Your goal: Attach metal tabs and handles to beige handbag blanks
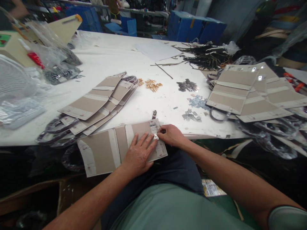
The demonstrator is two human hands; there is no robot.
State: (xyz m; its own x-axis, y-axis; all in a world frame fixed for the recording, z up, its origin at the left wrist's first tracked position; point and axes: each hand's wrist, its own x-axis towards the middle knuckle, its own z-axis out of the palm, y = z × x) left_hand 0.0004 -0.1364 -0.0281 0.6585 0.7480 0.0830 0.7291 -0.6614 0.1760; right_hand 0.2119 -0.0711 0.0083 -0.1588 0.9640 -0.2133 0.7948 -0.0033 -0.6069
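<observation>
A beige bag panel (103, 153) with pale strips across it lies at the table's front edge, partly over my lap. My left hand (140, 151) rests flat on its right part, fingers stretched out. At the panel's right end, my right hand (171, 134) has thumb and fingertips pinched at a small silver metal plate (156, 136). Another small metal fitting (153, 125) sits on the panel just above that plate. Past the panel's upper edge a short strap piece with metal on it (154, 114) sticks out onto the table.
Stacked bag panels with wrapped handles lie left (96, 99) and right (232, 88). Between them are piles of gold fittings (153, 85), dark plates (187, 85) and silver plates (192, 115). Black straps (208, 56) lie behind; a fan (13, 76) stands left.
</observation>
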